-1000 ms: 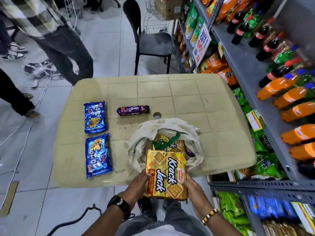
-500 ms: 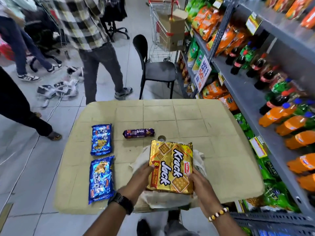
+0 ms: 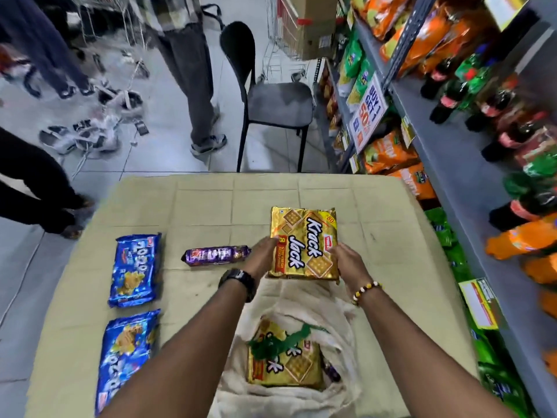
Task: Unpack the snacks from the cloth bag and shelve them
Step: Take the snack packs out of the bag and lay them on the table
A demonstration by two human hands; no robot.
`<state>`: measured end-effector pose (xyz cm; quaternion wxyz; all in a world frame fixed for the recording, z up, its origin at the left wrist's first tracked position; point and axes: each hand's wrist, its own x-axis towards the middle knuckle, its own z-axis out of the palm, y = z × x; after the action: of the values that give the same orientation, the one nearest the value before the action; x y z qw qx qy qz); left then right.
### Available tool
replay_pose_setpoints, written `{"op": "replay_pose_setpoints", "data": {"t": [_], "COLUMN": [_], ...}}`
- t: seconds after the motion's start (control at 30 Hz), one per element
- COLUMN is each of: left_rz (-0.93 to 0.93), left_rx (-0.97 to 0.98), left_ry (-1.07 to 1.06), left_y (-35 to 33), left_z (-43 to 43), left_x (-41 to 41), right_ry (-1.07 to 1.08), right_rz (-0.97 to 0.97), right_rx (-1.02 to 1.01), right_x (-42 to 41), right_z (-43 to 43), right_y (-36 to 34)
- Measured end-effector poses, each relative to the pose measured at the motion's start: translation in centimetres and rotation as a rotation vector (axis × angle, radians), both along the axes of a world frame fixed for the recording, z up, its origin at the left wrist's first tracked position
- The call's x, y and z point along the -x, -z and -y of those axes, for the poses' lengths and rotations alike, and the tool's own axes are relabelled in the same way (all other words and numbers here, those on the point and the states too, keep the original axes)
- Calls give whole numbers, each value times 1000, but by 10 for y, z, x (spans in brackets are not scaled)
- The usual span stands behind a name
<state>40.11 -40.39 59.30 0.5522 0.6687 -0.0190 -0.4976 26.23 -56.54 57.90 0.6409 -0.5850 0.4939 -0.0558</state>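
Gold Krack Jack pack [image 3: 304, 242]: held flat, face up, over the table [image 3: 196, 200], just beyond the cloth bag [image 3: 343, 312]. Cannot tell whether its underside touches the tabletop. Long axis runs away from the person, printed name reading along it.

Left hand [image 3: 260, 256] grips the near left edge and right hand [image 3: 346, 262] grips the near right edge, fingers curled on the wrapper. The far half of the pack is unsupported.

The shelf [image 3: 446, 146] lies to the person's right, so the right hand is nearer to it. Shelving this pack likely means a swing rightward.

In the open bag a second gold pack [image 3: 286, 366] is still waiting, a green cord across it.

To the left on the table: purple biscuit roll [image 3: 217, 255], near the left hand, apart from it; two blue packs [image 3: 135, 270] farther left.
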Motion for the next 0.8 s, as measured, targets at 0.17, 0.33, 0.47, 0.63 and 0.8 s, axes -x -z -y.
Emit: {"op": "replay_pose_setpoints", "data": {"t": [0.17, 0.33, 0.47, 0.63, 0.8], "left_rz": [-58, -47, -10, 183, 274], "left_rx": [-145, -143, -167, -127, -128], "left_ry": [-161, -148, -71, 6, 42], "left_y": [45, 62, 64, 37, 34], "left_z": [45, 59, 55, 21, -62], "left_x": [-28, -42, -43, -23, 26], "right_ry": [-88, -216, -325, -211, -172], "right_rz": [-109, -79, -109, -101, -31], "right_rx": [43, 20, 37, 196, 222], "right_x": [-34, -47, -43, -3, 82], "right_z": [42, 63, 68, 47, -30], "right_y": [45, 62, 68, 43, 17]}}
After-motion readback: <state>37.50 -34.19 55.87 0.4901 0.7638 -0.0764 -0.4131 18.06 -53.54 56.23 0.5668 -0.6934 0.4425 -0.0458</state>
